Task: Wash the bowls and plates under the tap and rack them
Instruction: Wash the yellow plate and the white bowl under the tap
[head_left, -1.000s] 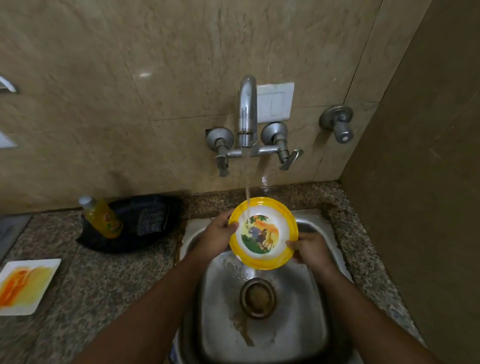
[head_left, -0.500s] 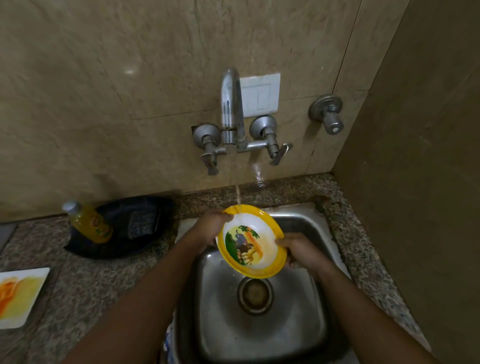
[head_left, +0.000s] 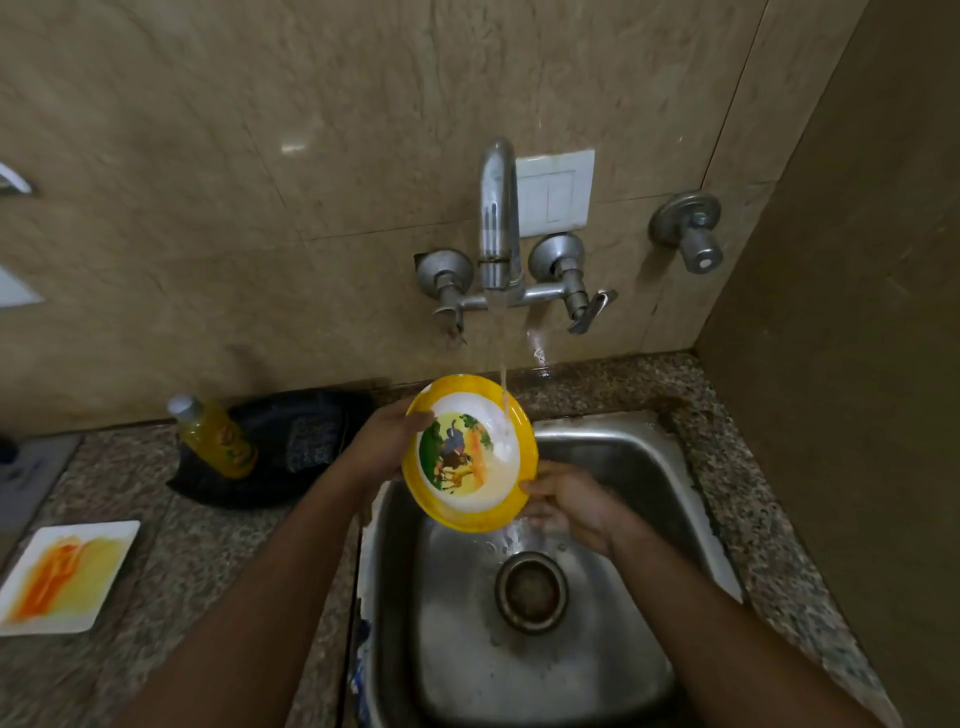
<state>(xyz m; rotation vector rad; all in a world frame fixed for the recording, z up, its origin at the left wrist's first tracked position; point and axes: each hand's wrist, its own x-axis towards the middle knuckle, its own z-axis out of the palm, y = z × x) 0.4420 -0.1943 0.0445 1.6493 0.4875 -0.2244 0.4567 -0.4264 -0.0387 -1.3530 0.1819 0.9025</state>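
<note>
A yellow-rimmed bowl (head_left: 469, 453) with an animal picture inside is held tilted over the steel sink (head_left: 644, 467). Water runs from the wall tap (head_left: 497, 218) onto the bowl's upper right inner side. My left hand (head_left: 387, 441) grips the bowl's left rim, thumb on the inside. My right hand (head_left: 569, 501) holds the lower right rim from below. A square white plate (head_left: 65, 574) smeared orange and yellow lies on the counter at the far left.
A yellow liquid bottle (head_left: 218, 436) and a dark scrub pad (head_left: 311, 441) rest in a black dish (head_left: 270, 483) left of the sink. The drain (head_left: 531, 592) sits mid-basin. A spare wall valve (head_left: 688, 228) juts out right; a side wall closes the right.
The bowl has turned in my hands, its picture rotating, and the water now strikes its right inner side instead of the top rim. My right hand has slid lower on the rim.
</note>
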